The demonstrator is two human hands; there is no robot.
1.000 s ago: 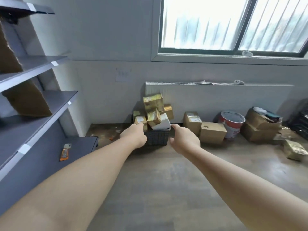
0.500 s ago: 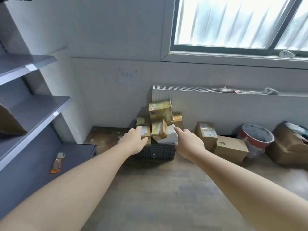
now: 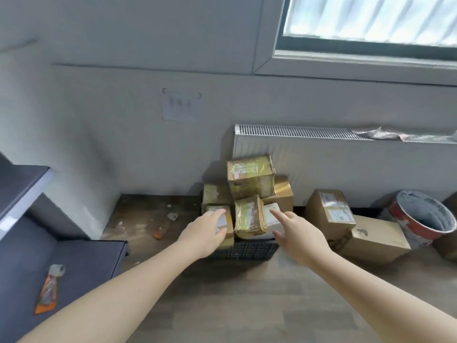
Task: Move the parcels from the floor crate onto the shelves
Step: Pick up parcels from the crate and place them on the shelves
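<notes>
Both hands reach out, fingers spread and holding nothing, so they can grab a box. The left hand [image 3: 206, 231] lies over a small parcel [image 3: 223, 222]; the right hand [image 3: 295, 233] is beside the taped parcel [image 3: 249, 216] in the crate [image 3: 244, 250].

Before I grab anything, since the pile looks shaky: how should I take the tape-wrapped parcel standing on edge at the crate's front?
Pinch the upright parcel across its two broad faces, from above: left hand and right hand already flank it, and its top edge stands free.
</notes>
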